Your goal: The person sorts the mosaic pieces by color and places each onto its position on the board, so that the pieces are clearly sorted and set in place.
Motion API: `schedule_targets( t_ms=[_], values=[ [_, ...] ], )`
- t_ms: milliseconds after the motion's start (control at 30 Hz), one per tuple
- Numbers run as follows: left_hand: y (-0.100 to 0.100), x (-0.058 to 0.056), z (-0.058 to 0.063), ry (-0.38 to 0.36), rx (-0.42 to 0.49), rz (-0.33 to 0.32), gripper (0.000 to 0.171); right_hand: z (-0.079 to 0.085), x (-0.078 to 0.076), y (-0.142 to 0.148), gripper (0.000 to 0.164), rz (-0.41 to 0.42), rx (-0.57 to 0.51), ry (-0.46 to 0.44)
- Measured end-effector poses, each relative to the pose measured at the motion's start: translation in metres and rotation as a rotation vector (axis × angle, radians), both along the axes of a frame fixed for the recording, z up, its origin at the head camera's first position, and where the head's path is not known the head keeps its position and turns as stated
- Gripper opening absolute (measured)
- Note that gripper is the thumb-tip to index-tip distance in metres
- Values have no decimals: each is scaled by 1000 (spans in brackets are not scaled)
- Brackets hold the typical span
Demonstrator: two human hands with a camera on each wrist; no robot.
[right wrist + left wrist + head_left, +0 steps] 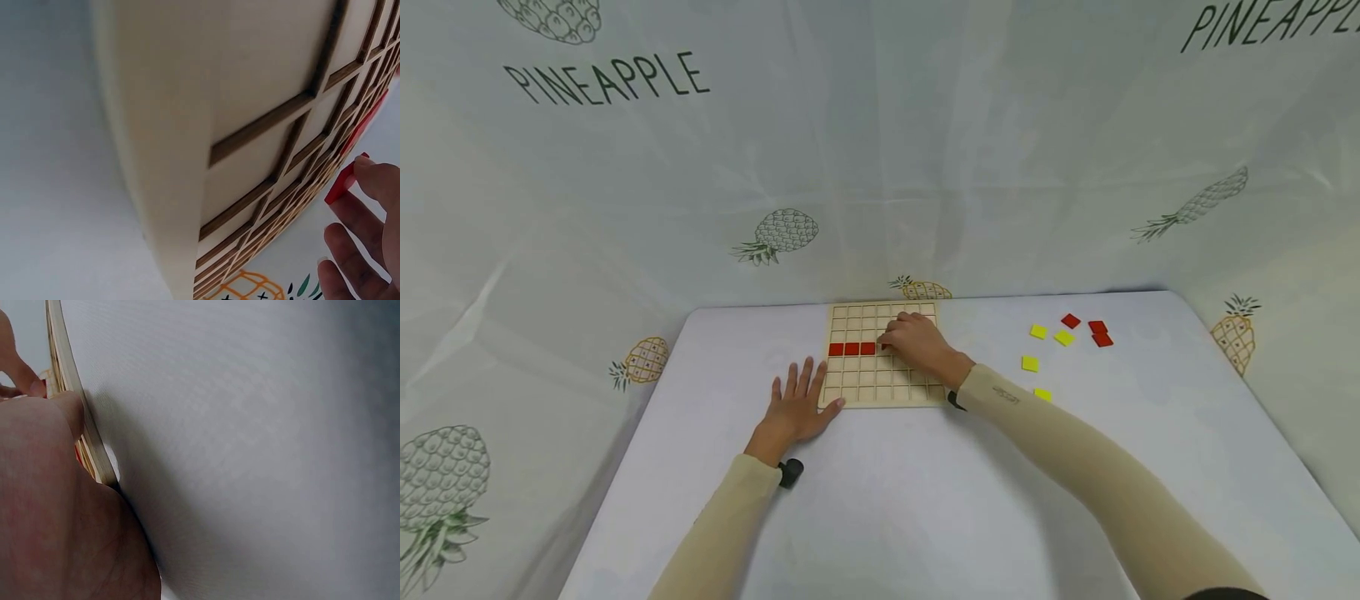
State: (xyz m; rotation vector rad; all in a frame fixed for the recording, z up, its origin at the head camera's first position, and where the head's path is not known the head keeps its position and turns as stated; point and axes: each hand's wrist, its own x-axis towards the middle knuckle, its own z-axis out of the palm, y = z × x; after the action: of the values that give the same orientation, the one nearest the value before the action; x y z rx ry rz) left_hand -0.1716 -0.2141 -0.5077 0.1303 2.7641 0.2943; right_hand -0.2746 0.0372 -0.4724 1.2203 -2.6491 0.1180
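Note:
A wooden grid board [880, 392] lies at the far middle of the table in the head view. Three red square tiles [852, 349] sit side by side in one row of its cells, starting at the left edge. Over the board, my right hand [917, 343] pinches another red tile [342, 181] between thumb and finger, just right of that row. The right wrist view shows this tile tilted above the grid. My left hand [797, 410] rests with spread fingers at the board's lower left corner, its thumb along the front edge.
Right of the board, several yellow tiles [1030, 363] and three red tiles [1098, 327] lie loose on the white table [880, 500]. One yellow tile [1042, 394] is partly covered by the right sleeve. A pineapple-print sheet [880, 167] hangs behind the table.

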Motion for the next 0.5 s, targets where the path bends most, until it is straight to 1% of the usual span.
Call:
schedule_targets(
  t_ms=[133,267,400,500],
  values=[
    [-1,-1,-4,10,5,-3,89,-2,-3,-3,13,-10,1,-38],
    [-2,-3,-5,6,-6,-2,90,-2,-5,-7,14,-23,7,-63],
    [-2,-4,-6,-5,-25,-1,91,-1,-6,-10,13,-25,22,-67],
    [-2,-5,-8,-1,-20,3,91,-2,-7,-12,12,-20,34,-66]
  ],
)
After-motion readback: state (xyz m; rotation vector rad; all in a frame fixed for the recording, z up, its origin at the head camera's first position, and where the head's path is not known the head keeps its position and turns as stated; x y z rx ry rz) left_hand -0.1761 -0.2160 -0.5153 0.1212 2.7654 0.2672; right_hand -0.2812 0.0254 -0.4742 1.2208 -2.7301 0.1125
